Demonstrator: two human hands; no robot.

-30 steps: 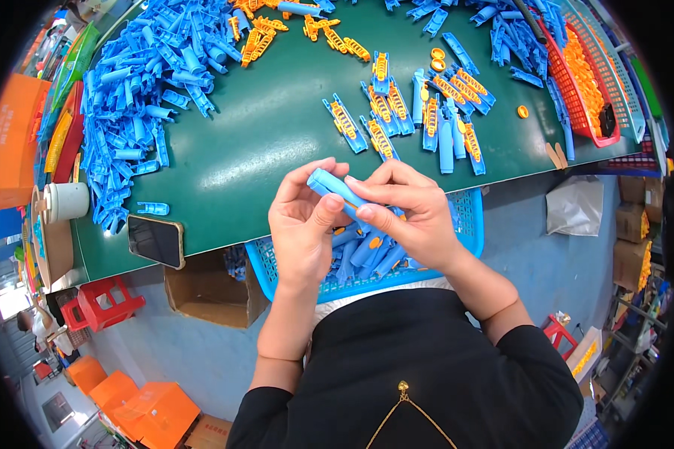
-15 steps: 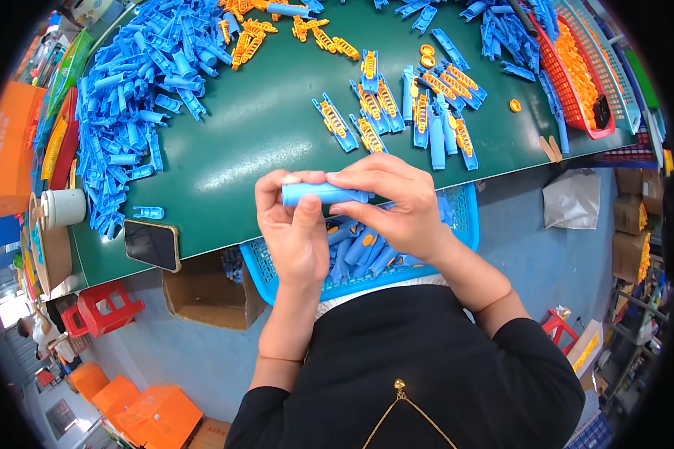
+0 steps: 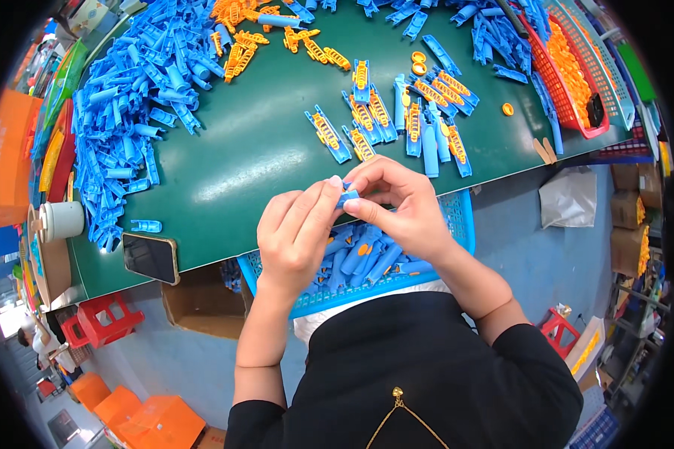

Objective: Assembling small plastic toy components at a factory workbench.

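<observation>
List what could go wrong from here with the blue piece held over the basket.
1. The small blue piece is pinched only at the fingertips of the left hand and right hand; it could slip and land among the similar parts in the blue basket below.
2. The phone lies at the edge of the green table; a bump from an elbow might knock it off.

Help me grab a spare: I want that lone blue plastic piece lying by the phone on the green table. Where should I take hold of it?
Pinch the lone blue piece across its two long sides near the middle, coming from above. It lies flat with its length running left to right, apart from the big blue pile, so both sides are free. The phone sits just below, so keep fingers off that side.
</observation>
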